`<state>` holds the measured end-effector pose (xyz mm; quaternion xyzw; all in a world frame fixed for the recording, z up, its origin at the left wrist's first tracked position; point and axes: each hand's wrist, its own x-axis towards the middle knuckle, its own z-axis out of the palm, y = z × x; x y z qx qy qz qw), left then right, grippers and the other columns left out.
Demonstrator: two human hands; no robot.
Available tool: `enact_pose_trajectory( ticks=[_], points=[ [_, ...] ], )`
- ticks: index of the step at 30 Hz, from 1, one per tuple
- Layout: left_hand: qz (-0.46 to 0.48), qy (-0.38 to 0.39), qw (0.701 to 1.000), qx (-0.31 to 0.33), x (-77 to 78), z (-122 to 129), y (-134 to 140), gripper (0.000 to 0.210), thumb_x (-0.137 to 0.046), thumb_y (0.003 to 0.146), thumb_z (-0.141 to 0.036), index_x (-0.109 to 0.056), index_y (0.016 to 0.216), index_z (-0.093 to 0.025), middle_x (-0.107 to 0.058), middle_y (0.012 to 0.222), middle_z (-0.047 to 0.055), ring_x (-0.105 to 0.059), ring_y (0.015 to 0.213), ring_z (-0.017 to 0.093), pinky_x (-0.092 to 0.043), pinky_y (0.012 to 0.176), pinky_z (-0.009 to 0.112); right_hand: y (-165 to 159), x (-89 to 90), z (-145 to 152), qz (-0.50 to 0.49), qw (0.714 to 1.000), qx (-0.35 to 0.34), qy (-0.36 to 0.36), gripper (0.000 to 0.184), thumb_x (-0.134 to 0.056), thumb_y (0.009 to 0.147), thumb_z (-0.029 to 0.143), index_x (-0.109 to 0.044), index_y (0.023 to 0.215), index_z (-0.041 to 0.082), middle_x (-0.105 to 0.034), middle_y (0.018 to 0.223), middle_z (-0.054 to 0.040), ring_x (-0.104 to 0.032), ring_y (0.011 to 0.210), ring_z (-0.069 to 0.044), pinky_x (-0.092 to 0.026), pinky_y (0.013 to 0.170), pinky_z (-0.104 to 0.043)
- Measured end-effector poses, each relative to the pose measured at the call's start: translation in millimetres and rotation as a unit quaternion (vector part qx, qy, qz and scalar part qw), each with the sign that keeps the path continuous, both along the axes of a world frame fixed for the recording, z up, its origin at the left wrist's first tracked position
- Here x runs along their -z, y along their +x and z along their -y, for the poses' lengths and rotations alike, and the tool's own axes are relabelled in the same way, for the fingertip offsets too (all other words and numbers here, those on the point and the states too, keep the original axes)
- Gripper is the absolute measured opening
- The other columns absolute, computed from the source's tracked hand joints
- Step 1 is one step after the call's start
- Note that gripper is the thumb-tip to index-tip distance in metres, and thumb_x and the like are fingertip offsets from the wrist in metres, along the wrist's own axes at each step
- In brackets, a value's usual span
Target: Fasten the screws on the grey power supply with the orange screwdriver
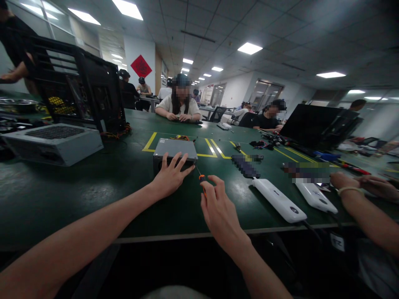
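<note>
While left hand (169,177) touches one box (181,148), one held screwdriver (202,178)

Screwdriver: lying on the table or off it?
Off it: the right hand holds the screwdriver by its handle, tip toward the grey box.

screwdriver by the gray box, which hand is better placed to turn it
Likely the right hand: it holds the screwdriver, which points toward the near right corner of the gray box, while the left hand is spread against the box.
</note>
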<state>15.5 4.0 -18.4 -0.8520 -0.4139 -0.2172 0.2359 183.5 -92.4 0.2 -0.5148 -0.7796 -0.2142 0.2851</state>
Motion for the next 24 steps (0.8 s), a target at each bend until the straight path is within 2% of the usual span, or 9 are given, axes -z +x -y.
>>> enact_pose_trajectory(
  ticks=[2, 5, 7, 11, 13, 15, 17, 19, 24],
  points=[
    [-0.008, 0.000, 1.000, -0.006, -0.5, 0.5, -0.1, 0.050, -0.044, 0.082, -0.018, -0.038, 0.130, -0.032, -0.025, 0.143, 0.010, -0.020, 0.131, 0.033, -0.010, 0.101, 0.062, -1.1, 1.8, 0.3, 0.014, 1.000, -0.015, 0.005, 0.023, -0.035, 0.089, 0.015, -0.048, 0.108, 0.014, -0.052, 0.110, -0.0138, -0.059, 0.086, -0.017, -0.050, 0.067, -0.027],
    [-0.015, 0.002, 1.000, -0.011, -1.0, 0.7, 0.0, 0.050, -0.045, 0.082, -0.019, -0.038, 0.130, -0.031, -0.026, 0.143, 0.011, -0.021, 0.130, 0.033, -0.011, 0.101, 0.062, -0.3, 1.8, -2.0, -0.005, 0.999, 0.046, 0.024, 0.021, -0.036, 0.091, 0.025, -0.050, 0.103, 0.016, -0.058, 0.089, -0.0069, -0.059, 0.062, -0.013, -0.045, 0.050, -0.022],
    [-0.018, 0.005, 1.000, -0.012, -0.9, 0.4, 0.2, 0.050, -0.045, 0.082, -0.020, -0.038, 0.130, -0.031, -0.026, 0.143, 0.011, -0.021, 0.130, 0.033, -0.011, 0.101, 0.062, 0.4, 0.4, -2.7, -0.020, 0.997, 0.074, 0.025, 0.022, -0.037, 0.091, 0.031, -0.052, 0.099, 0.016, -0.059, 0.082, -0.0045, -0.057, 0.055, -0.012, -0.041, 0.044, -0.021],
    [-0.026, 0.012, 0.999, -0.018, -0.1, -0.9, 0.3, 0.049, -0.046, 0.082, -0.022, -0.039, 0.130, -0.032, -0.025, 0.143, 0.011, -0.021, 0.130, 0.033, -0.011, 0.100, 0.061, -1.5, 0.2, 0.0, -0.016, 1.000, 0.015, 0.005, 0.022, -0.035, 0.091, 0.025, -0.049, 0.104, 0.015, -0.053, 0.108, -0.0123, -0.061, 0.078, -0.016, -0.049, 0.056, -0.024],
    [-0.028, 0.015, 0.999, -0.018, 0.0, -1.4, 0.1, 0.049, -0.048, 0.082, -0.024, -0.039, 0.130, -0.031, -0.025, 0.143, 0.011, -0.021, 0.129, 0.034, -0.012, 0.100, 0.062, -2.3, 1.4, 0.5, -0.006, 1.000, -0.011, 0.001, 0.023, -0.032, 0.090, 0.018, -0.048, 0.106, 0.015, -0.052, 0.111, -0.0132, -0.060, 0.086, -0.017, -0.051, 0.064, -0.026],
    [-0.031, 0.015, 0.999, -0.017, -0.3, -1.4, -0.2, 0.050, -0.049, 0.082, -0.024, -0.039, 0.130, -0.031, -0.025, 0.143, 0.012, -0.022, 0.129, 0.034, -0.013, 0.100, 0.061, -1.3, 2.3, -0.9, -0.016, 1.000, 0.008, -0.001, 0.022, -0.032, 0.091, 0.020, -0.049, 0.104, 0.015, -0.057, 0.099, -0.0103, -0.061, 0.077, -0.016, -0.049, 0.060, -0.025],
    [-0.033, 0.015, 0.999, -0.015, -0.8, -1.0, -0.5, 0.050, -0.049, 0.082, -0.025, -0.038, 0.131, -0.031, -0.025, 0.143, 0.012, -0.022, 0.129, 0.034, -0.013, 0.099, 0.061, 1.0, 2.7, -2.9, -0.042, 0.997, 0.059, -0.004, 0.022, -0.034, 0.092, 0.028, -0.051, 0.100, 0.016, -0.060, 0.087, -0.0068, -0.061, 0.062, -0.015, -0.045, 0.049, -0.022],
    [-0.034, 0.015, 0.999, -0.016, -1.4, -0.5, -0.6, 0.050, -0.048, 0.082, -0.024, -0.038, 0.131, -0.031, -0.025, 0.143, 0.012, -0.022, 0.129, 0.034, -0.013, 0.099, 0.061, 3.0, 3.2, -3.3, -0.064, 0.994, 0.083, -0.012, 0.024, -0.036, 0.091, 0.034, -0.051, 0.098, 0.016, -0.060, 0.083, -0.0058, -0.060, 0.057, -0.015, -0.043, 0.044, -0.022],
    [-0.035, 0.015, 0.999, -0.020, -2.2, 0.0, -0.1, 0.049, -0.047, 0.082, -0.024, -0.038, 0.130, -0.031, -0.025, 0.142, 0.012, -0.021, 0.129, 0.034, -0.013, 0.099, 0.061, 0.9, 7.3, 3.3, -0.069, 0.997, -0.002, -0.036, 0.024, -0.036, 0.089, 0.022, -0.047, 0.109, 0.014, -0.049, 0.115, -0.0150, -0.061, 0.084, -0.018, -0.051, 0.061, -0.026]
  ],
)
